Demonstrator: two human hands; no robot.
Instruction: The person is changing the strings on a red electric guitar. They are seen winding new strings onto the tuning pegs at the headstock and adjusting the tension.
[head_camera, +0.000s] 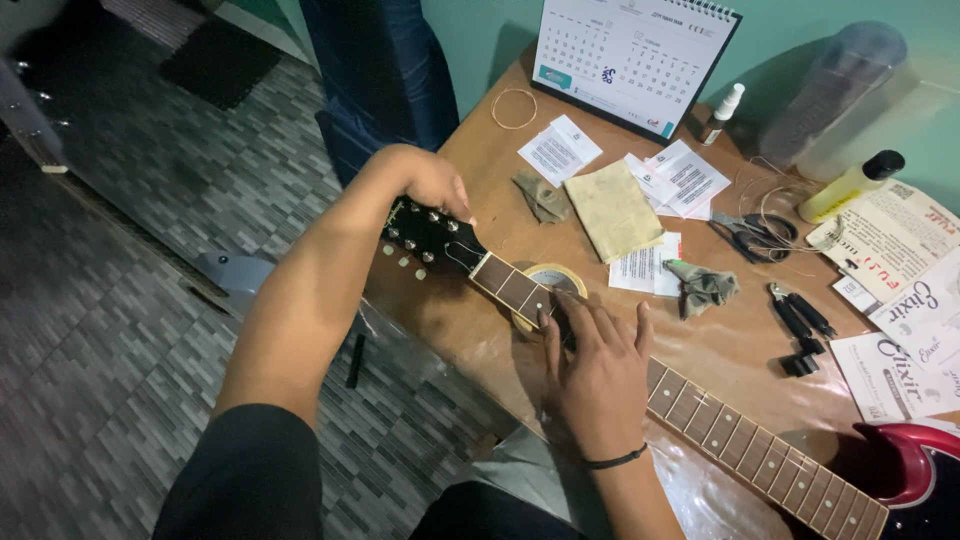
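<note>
Red guitar body (915, 460) at the near right edge, its fretted neck (730, 425) running up-left across the wooden bench (740, 345). Right hand (597, 375): fingers flat and spread, pressing the neck near the nut, gripping nothing. Tape roll (560, 278) beneath the neck, just beyond that hand. Left hand (425, 185): fingers curled over the far edge of the black headstock (430, 238), which overhangs the bench's left edge. Farther: black cutters (800, 325), yellow cloth (613, 210), scissors (755, 235), desk calendar (630, 60).
</note>
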